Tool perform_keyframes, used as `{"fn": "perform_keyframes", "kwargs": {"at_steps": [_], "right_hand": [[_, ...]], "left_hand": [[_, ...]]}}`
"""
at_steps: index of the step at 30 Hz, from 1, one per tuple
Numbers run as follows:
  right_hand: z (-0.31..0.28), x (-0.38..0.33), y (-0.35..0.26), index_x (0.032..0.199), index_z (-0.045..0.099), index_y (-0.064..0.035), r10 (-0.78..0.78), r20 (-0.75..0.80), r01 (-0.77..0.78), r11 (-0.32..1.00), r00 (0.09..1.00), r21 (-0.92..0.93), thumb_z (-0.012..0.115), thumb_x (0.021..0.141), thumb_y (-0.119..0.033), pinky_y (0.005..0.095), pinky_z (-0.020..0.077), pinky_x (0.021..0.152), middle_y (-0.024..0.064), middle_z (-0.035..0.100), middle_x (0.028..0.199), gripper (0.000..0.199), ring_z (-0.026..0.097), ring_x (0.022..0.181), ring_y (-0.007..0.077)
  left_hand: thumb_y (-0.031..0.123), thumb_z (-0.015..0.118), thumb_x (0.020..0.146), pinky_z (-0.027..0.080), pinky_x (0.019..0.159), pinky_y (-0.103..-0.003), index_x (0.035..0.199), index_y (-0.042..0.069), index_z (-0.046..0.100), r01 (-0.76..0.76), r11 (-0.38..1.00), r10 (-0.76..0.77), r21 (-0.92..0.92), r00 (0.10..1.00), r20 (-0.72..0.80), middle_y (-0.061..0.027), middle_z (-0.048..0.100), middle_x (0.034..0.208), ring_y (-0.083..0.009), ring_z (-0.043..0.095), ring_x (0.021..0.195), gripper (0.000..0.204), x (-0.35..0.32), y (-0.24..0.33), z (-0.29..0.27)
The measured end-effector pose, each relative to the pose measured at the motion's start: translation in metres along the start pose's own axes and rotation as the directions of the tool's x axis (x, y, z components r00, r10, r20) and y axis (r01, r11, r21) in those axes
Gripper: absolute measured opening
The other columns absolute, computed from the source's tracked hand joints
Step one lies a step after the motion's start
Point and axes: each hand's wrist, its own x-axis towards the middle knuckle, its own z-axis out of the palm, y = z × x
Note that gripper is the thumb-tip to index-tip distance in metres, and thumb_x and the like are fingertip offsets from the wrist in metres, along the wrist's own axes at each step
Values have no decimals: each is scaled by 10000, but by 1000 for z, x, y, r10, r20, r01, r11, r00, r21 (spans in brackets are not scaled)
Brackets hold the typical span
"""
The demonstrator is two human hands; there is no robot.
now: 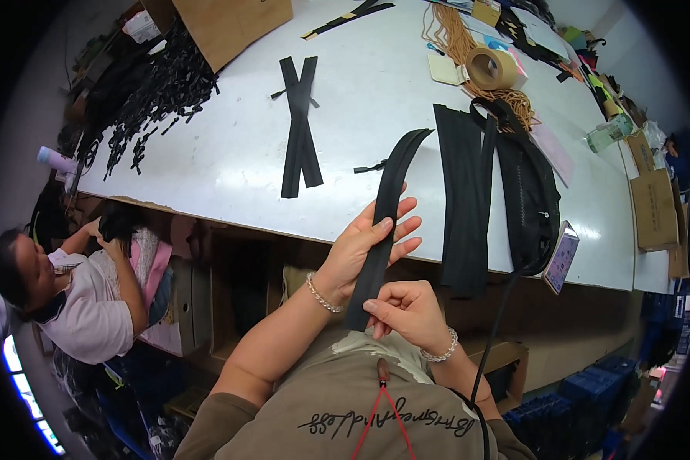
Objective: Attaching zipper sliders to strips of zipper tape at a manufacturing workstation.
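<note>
A long black zipper strip (393, 180) is held up in front of me at the table's near edge. My left hand (363, 244) has it across the palm, thumb pressed on top and the other fingers spread behind. Its lower end is pinched between the thumb and fingers of my right hand (410, 313); the upper end curves over the table. A small black zipper pull (370, 167) shows beside the strip; I cannot tell whether it is attached. Farther left on the table, two zippers (300, 130) lie crossed.
Several black zipper strips (463, 192) and a black pouch (530, 199) lie right, by a phone (561, 257) at the table edge. A tape roll (491, 70) and tan cord (446, 34) are behind. Black zipper pulls (165, 84) heap at left near a cardboard box (234, 31). A person (92, 307) sits left.
</note>
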Motion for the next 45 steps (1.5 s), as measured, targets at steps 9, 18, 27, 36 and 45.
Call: {"fn": "perform_keyframes", "kwargs": {"at_steps": [9, 18, 27, 36, 45], "right_hand": [[1, -1, 6, 687, 589, -1, -454, -166, 366, 847, 876, -386, 654, 812, -74, 220, 423, 437, 54, 588, 577, 160, 549, 467, 111], [-7, -10, -44, 1112, 573, -44, -502, 255, 421, 250, 826, -872, 725, 720, -364, 353, 456, 800, 129, 617, 979, 528, 612, 898, 251], [-22, 3, 13, 898, 640, 18, -193, -354, 169, 981, 915, -98, 595, 880, -109, 178, 279, 367, -38, 499, 517, 135, 399, 405, 9], [-30, 3, 39, 920, 611, 36, -279, -98, 149, 741, 955, -655, 723, 777, -246, 268, 476, 585, 66, 626, 692, 335, 608, 628, 137], [-41, 8, -1, 1012, 597, 57, -505, -208, 457, 857, 838, -238, 462, 955, -167, 224, 467, 667, 53, 612, 829, 267, 557, 721, 87]], "left_hand": [[103, 446, 941, 553, 773, -284, 1373, 66, 306, 140, 990, -135, -22, 980, 146, -102, 450, 1289, -157, 568, 987, 456, 8, 6, -22], [76, 368, 883, 546, 498, -249, 1160, -84, 483, 473, 326, -844, 818, 535, 27, -145, 620, 1002, -178, 653, 661, 340, -28, 63, 15], [702, 158, 860, 381, 988, -413, 1411, 26, 239, -15, 974, -31, 226, 979, 202, -146, 349, 1406, -255, 342, 1293, 876, -16, 47, -37], [279, 323, 996, 501, 662, -250, 1110, -28, 535, 18, 833, -34, 553, 999, 19, -106, 646, 835, -139, 621, 667, 391, -13, 15, -5], [295, 326, 993, 476, 545, -206, 982, -13, 576, 218, 783, -305, 583, 951, 54, -69, 619, 693, -98, 575, 518, 397, -26, 3, -5]]}}
